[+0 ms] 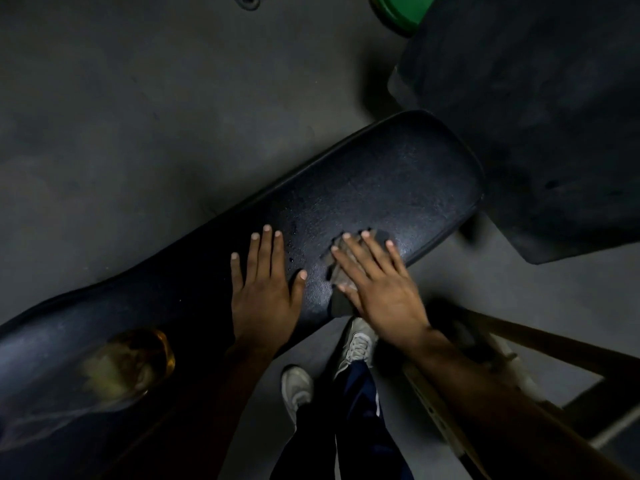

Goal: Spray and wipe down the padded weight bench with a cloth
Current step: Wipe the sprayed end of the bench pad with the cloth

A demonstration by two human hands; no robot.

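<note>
Head view shows the right hand (377, 289) pressing spread fingers flat on a soft, limp cloth (341, 271) atop the slick, damp padded bench (381, 181), best driven by palm pressure, left hand (265, 292) flat beside.

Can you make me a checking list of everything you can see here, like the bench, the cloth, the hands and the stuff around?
Surface: padded bench, black and textured, with wet droplets between the two hands.
Job's things: grey cloth lies flat on the bench under the right hand; blurred amber bottle, maybe the sprayer, sits on the near left part of the bench.
Clutter: nothing seen.
Hands: left hand rests flat on the bench, fingers straight; right hand presses the cloth with spread fingers.
Cables: nothing seen.
Surroundings: grey floor; dark pad upper right; green object at top edge; frame bars at right; white shoes below.
</note>
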